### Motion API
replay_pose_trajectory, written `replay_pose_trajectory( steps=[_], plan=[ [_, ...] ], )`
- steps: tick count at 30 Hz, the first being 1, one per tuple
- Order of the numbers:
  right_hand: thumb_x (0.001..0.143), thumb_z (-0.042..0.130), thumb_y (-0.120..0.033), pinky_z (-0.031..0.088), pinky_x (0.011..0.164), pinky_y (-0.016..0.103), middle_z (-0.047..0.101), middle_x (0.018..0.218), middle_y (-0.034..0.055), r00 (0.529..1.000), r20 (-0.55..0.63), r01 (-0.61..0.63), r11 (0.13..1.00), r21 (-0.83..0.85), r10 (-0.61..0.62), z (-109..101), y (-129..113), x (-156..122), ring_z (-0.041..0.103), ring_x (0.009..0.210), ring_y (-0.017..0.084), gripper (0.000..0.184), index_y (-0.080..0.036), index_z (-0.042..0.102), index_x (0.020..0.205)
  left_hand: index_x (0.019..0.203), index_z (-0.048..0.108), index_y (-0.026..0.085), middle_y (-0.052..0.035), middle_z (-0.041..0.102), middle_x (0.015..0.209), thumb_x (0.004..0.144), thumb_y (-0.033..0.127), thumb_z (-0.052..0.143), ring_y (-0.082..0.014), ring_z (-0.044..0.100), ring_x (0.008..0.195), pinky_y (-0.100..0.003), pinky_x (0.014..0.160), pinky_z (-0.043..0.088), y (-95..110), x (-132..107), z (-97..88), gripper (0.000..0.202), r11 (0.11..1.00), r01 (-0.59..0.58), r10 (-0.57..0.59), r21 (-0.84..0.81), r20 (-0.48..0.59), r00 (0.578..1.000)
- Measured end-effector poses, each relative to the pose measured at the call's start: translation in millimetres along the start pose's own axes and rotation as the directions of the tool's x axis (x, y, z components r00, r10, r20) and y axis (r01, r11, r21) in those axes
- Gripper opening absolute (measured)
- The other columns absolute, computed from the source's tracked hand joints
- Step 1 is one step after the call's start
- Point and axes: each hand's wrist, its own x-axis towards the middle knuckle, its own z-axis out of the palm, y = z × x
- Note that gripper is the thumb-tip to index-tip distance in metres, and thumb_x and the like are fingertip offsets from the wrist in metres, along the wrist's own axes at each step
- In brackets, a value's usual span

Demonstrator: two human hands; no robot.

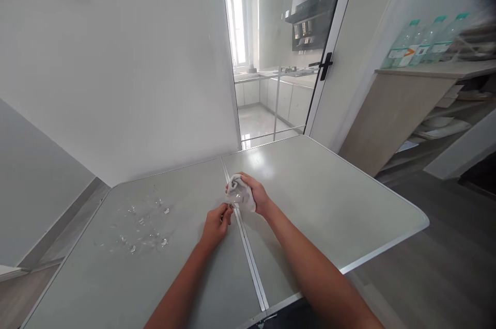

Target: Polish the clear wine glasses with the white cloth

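Over the middle seam of the grey folding table (321, 200), my right hand (256, 192) grips a white cloth (242, 196) wrapped around a small clear glass (233, 198). My left hand (216, 223) pinches the lower end of that glass just below the cloth. On the left half of the table stand several small clear glasses (141, 228), close together and hard to tell apart.
A white wall runs behind the table. Beyond it a glass door with a black handle (324, 64) opens onto a kitchen. At the right a wooden shelf unit (422, 107) carries three plastic bottles (424, 42) and stacked plates.
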Motion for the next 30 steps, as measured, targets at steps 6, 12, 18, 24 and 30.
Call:
replay_pose_trajectory(
  steps=[6,12,18,24,30],
  plan=[
    [0.092,0.045,-0.06,0.053,0.068,0.034,0.071,0.088,0.0091,0.986,-0.15,-0.003,0.92,0.391,0.067,26,28,4,0.066,0.081,0.024,0.049,-0.018,0.064,0.107,0.073,0.069,0.016,-0.0036,0.064,0.067,0.089,0.052,0.061,-0.0153,0.052,0.063,-0.025,0.063,0.039,5,4,12.1,0.041,0.939,0.118,-0.173,-0.323,-0.146,0.974],
    [0.086,0.063,-0.063,0.05,0.068,0.027,0.067,0.089,0.0029,0.954,-0.299,0.072,0.991,0.114,-0.035,37,60,3,0.059,0.074,0.016,0.049,-0.022,0.062,0.113,0.074,0.071,0.014,-0.0014,0.061,0.067,0.083,0.055,0.067,-0.0136,0.05,0.063,-0.024,0.059,0.038,-6,7,10.7,0.042,0.898,0.188,-0.315,-0.397,-0.285,0.905],
    [0.092,0.06,-0.054,0.046,0.099,0.033,0.062,0.121,0.0039,0.976,-0.158,0.126,0.98,-0.153,-0.15,36,55,-4,0.056,0.112,0.02,0.054,-0.03,0.048,0.139,0.078,0.066,0.015,-0.0008,0.063,0.071,0.08,0.051,0.07,-0.0131,0.052,0.064,-0.023,0.059,0.04,-2,6,10.2,0.037,0.868,0.221,-0.392,-0.445,-0.341,0.855],
    [0.092,0.059,-0.056,0.048,0.088,0.034,0.063,0.104,0.0039,0.991,-0.04,0.112,0.952,-0.284,-0.129,31,57,-1,0.057,0.095,0.019,0.05,-0.025,0.053,0.13,0.089,0.056,0.02,-0.0014,0.06,0.089,0.07,0.042,0.082,-0.0147,0.057,0.081,-0.021,0.065,0.045,-4,14,-1.6,0.039,0.949,0.147,-0.286,-0.28,-0.56,0.777],
    [0.078,0.074,-0.061,0.046,0.072,0.027,0.065,0.089,0.0008,0.987,0.069,-0.143,0.989,-0.029,0.145,23,57,-2,0.057,0.077,0.015,0.054,-0.019,0.063,0.109,0.136,0.05,0.028,-0.0113,0.056,0.142,0.075,0.037,0.08,-0.0246,0.061,0.12,-0.036,0.099,0.05,2,12,-5.3,0.068,0.748,0.021,-0.246,-0.663,-0.247,0.937]
  ],
)
